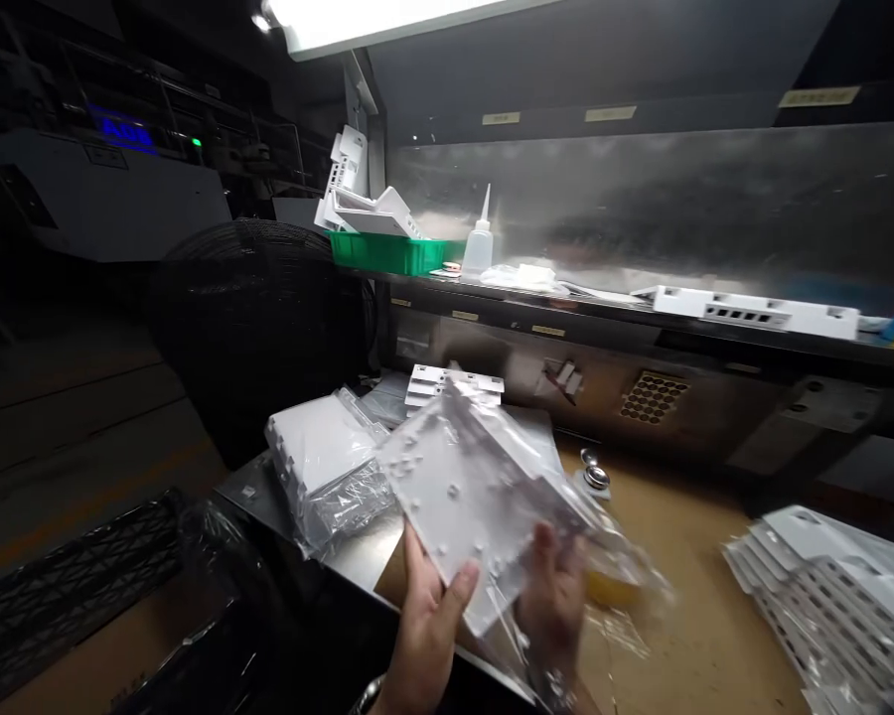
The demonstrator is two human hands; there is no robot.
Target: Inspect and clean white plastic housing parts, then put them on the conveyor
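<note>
White plastic plate (471, 489), partly in a clear bag (611, 566), held mid-air at lower centre of frame. Left hand (426, 621) pinches its lower edge w/ thumb on top; right hand (555, 596) closed on plate and bag. Risk: slick film lets the plate slip onto the worktop (685, 556), or it knocks the bagged part (328, 462) just left.

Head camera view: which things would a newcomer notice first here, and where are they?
First comes the white plastic panel in a clear bag at lower centre, gripped by the left hand and the right hand. Next is a stack of white parts at the right table edge. Behind, on the shelf, stands a green tray of white pieces.
</note>
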